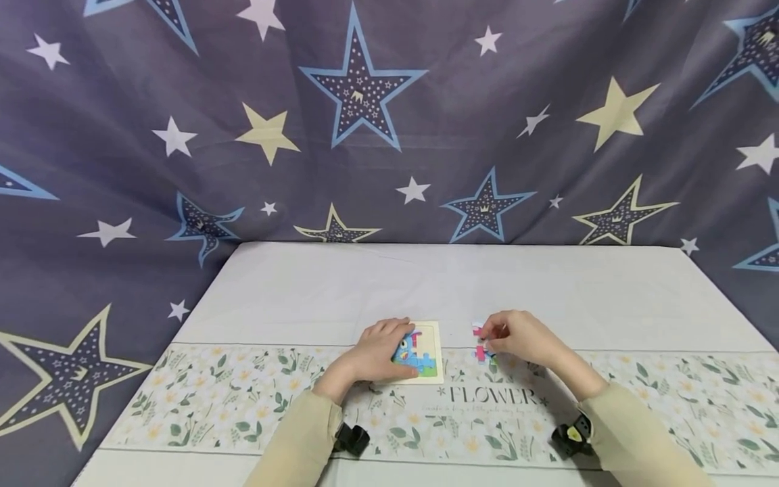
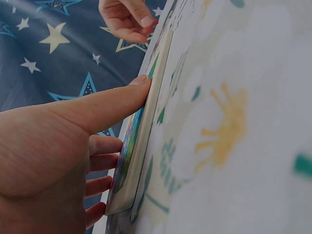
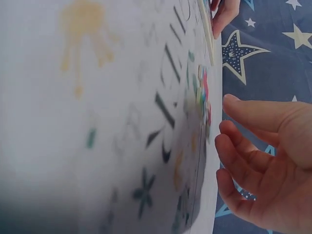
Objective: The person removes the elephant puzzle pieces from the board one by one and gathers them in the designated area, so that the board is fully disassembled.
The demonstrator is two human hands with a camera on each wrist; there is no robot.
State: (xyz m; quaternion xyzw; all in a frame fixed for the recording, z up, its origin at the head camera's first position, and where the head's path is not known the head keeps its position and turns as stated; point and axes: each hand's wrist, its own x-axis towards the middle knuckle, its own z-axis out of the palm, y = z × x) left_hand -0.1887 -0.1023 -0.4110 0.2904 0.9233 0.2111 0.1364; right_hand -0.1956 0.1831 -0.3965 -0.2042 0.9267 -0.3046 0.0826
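Observation:
My left hand point(image 1: 382, 352) rests over the left part of a small jigsaw puzzle board point(image 1: 439, 352). In the left wrist view its straight thumb point(image 2: 139, 84) presses on the near side, while the other fingers lie along the far side. The board has a pale frame, a blue cartoon figure partly covered by the hand, and a bare cream patch at upper right. My right hand point(image 1: 517, 335) hovers at several loose puzzle pieces point(image 1: 481, 353), pink, blue and green. Its fingers are loosely bent, and the right wrist view shows the fingertips apart from the pieces point(image 3: 203, 90).
The pieces lie just right of the board on a white table point(image 1: 292, 284) with a floral printed band point(image 1: 231, 399) marked FLOWER. A dark star-patterned curtain point(image 1: 426, 155) hangs behind and at the sides. Black wrist devices point(image 1: 351, 439) sit on both cuffs.

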